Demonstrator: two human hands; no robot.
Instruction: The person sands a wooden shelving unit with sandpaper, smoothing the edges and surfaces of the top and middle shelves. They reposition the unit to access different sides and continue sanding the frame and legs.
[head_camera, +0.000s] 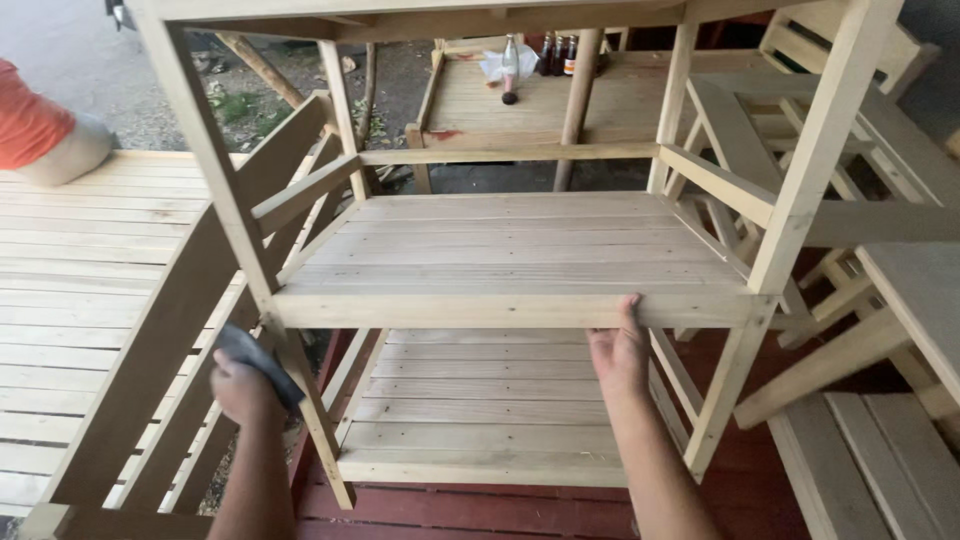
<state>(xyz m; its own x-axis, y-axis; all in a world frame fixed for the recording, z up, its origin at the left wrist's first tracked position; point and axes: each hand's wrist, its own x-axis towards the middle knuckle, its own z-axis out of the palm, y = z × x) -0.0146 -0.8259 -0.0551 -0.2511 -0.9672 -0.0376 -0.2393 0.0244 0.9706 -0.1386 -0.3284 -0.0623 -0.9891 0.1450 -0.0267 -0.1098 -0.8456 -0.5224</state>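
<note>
A pale bare-wood shelf unit (510, 250) with slatted shelves stands in front of me. My left hand (240, 385) presses a dark grey sanding pad (262, 360) against the lower part of the unit's front left leg (300, 400). My right hand (620, 350) grips the front rail (480, 310) of the middle shelf from below, thumb up along its face. The lower slatted shelf (480, 410) lies under both hands.
A slatted wooden platform (80, 270) lies at the left, with a person in orange (35, 125) at its far edge. More bare-wood furniture (880, 200) crowds the right. Bottles (510, 65) stand on a wooden table behind. The floor below is dark red boards (500, 505).
</note>
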